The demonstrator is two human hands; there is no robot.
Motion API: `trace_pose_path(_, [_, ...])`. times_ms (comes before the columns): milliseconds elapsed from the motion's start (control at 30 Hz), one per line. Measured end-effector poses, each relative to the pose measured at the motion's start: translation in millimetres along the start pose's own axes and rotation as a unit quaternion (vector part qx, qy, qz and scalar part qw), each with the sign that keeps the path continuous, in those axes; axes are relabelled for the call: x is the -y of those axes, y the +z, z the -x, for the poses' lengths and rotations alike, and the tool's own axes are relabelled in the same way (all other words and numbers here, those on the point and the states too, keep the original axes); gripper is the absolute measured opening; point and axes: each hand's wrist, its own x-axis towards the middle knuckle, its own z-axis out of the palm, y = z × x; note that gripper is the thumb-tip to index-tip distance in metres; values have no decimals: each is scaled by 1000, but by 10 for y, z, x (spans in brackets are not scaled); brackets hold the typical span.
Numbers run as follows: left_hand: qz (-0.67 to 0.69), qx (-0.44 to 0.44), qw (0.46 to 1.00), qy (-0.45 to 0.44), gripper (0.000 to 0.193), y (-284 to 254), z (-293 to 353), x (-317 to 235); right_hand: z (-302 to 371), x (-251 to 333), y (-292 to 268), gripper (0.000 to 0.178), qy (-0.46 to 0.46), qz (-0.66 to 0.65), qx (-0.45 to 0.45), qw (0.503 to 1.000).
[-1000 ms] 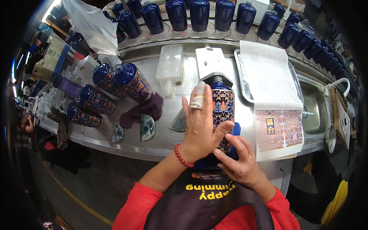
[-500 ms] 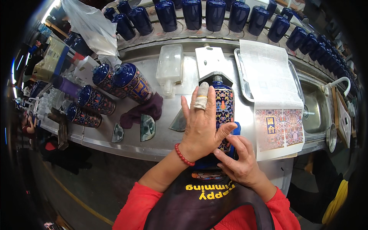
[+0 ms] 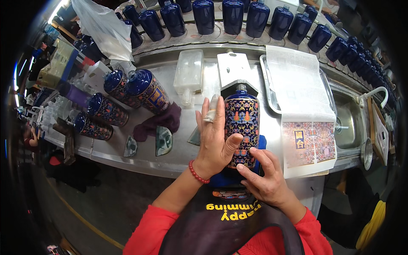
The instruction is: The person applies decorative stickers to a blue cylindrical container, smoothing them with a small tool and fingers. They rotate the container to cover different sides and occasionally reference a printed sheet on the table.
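- You're mid-way through smoothing a patterned decal onto the dark blue bottle (image 3: 242, 127), which sits dead centre of the frame, neck pointing up the picture, resting on a blue pad (image 3: 231, 176).
- Your left hand (image 3: 216, 138) lies flat along the bottle's left side, fingers stretched out, thumb pressing across the pattern.
- Your right hand (image 3: 265, 180) is at the bottle's lower right, fingertips curled against the base edge. It's not wrapped around anything, more bracing than gripping.
- My guess is the next bit is pressing the wrap down towards the edges, so keep that right hand steady so the bottle doesn't roll.
- Finished patterned bottles (image 3: 146, 89) lie on their sides in the upper left, plain blue ones (image 3: 233, 15) line the top.
- Sheet of printed decals (image 3: 308, 142) is just right of the bottle, handy.
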Motion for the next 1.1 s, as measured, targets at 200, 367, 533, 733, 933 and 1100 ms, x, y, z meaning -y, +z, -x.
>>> trace_pose_path(200, [-44,45,998,9,111,111,151,36,-9,-3,0,54,-3,-7,1,1000])
trace_pose_path(367, [-94,65,992,44,110,127,68,-136,-13,4,3,53,-5,3,0,1000])
trace_pose_path(533, [35,44,993,106,106,91,125,-124,-2,7,3,55,1,-1,4,1000])
trace_pose_path(733, [-22,-2,997,77,97,33,399,-25,-8,-58,-83,61,-4,-23,48,999])
trace_pose_path(933, [-9,6,993,114,80,-56,776,38,-126,-293,-370,45,93,-114,-59,987])
trace_pose_path(1100, [-120,-12,990,76,77,20,938,118,-325,-430,-429,31,117,-23,-23,993])
